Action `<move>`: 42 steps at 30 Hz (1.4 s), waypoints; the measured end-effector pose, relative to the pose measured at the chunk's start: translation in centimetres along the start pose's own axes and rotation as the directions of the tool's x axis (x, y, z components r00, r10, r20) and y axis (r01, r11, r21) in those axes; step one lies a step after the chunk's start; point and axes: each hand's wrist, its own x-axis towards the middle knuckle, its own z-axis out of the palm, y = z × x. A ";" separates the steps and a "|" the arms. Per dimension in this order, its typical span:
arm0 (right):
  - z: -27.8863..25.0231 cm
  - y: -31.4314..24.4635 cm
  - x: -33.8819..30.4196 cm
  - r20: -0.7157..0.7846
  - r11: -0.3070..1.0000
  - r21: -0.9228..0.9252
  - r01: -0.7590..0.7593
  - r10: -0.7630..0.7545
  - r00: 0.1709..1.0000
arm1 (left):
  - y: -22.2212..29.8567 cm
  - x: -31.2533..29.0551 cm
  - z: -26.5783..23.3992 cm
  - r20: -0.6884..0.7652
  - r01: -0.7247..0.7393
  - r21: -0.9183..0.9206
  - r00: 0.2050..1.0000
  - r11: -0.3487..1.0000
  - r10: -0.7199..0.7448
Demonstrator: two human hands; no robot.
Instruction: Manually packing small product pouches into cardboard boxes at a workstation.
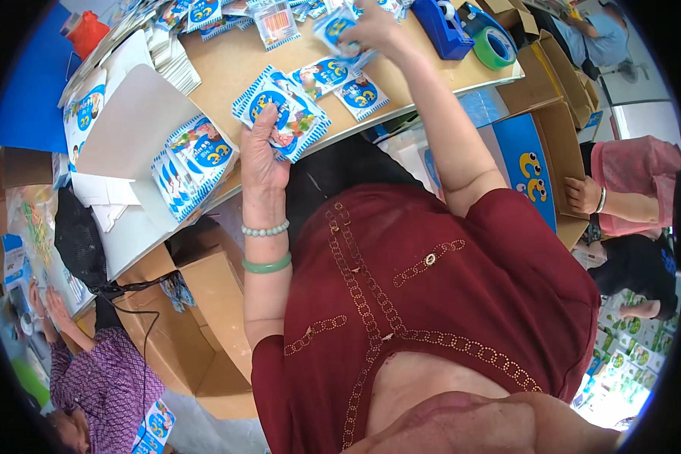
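Observation:
My left hand [263, 155] is closed round a small stack of blue-and-white snack packets [299, 125], its thumb lying across the top one. At the far side of the table, my right hand [374, 34] grips a single packet [333, 32]; both are slightly smeared by motion. Between the hands, two loose packets [361, 97] rest on the table near its front edge. To the left of my left hand is an open white carton [140, 125], lying tilted with a row of similar packets [197, 163] inside.
Loose packets [276, 23] are heaped along the table's far side. Flat white cartons [170, 64] are piled at the far left. A blue tape dispenser [443, 30] and green tape roll [495, 49] stand at the right. Cardboard boxes [193, 333] flank me; other people work nearby.

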 end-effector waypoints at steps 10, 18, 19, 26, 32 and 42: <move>1.6 -3.0 -4.4 0.417 0.749 -0.386 0.538 -0.378 0.827 | -0.2 -0.1 -0.1 0.044 -0.029 -0.015 0.999 0.999 0.030; -2.0 -2.9 -3.9 0.203 0.930 -0.211 0.302 -0.260 0.944 | -0.3 0.0 -0.2 0.050 -0.036 0.005 0.998 0.999 0.036; -3.0 -3.1 -4.0 0.170 0.991 0.015 0.135 -0.135 0.976 | -0.3 -0.1 -0.5 0.049 -0.039 0.000 0.998 0.999 0.039; 1.0 -1.2 -10.6 -0.034 0.845 -0.523 0.110 -0.150 0.988 | -0.3 -0.1 0.2 0.062 -0.028 0.004 0.998 1.000 0.028; -0.3 -1.6 -10.1 0.164 0.956 -0.291 -0.047 0.098 0.982 | -0.5 -0.2 0.0 0.078 -0.046 0.002 0.996 0.999 0.046; 5.3 -3.3 2.9 0.172 0.658 0.749 -0.078 -0.079 0.982 | -0.4 -0.5 0.4 0.100 -0.043 0.034 0.994 0.998 0.040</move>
